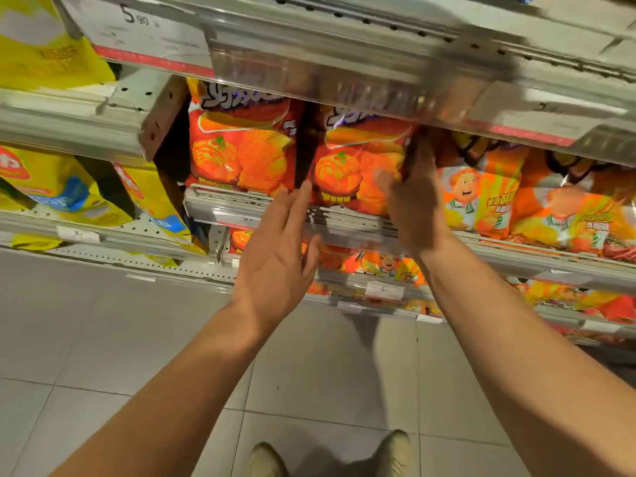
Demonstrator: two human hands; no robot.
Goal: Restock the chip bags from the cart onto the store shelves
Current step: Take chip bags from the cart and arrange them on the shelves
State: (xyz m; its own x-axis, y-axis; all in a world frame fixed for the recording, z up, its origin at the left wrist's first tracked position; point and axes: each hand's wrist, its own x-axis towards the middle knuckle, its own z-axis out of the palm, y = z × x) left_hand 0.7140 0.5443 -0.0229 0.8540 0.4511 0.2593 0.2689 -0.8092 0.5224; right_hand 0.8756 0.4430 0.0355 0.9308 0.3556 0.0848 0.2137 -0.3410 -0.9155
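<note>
Your right hand [411, 197] grips the right edge of an orange chip bag [354, 160] standing upright on the shelf [247, 208], long axis vertical, front facing you. Left hand [275, 259] open, fingertips near its lower left corner.

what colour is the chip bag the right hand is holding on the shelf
Red-orange with ridged chips and a tomato pictured, the chip bag under the right hand; head view.

We see glossy, crinkled foil-like chip bags [358, 166] at twelve o'clock, catching glare. The shelves [241, 208] look like pale painted metal, perforated, with clear shiny plastic price strips [344, 80]. At six o'clock, the floor tiles [103, 339] appear smooth and matt grey.
</note>
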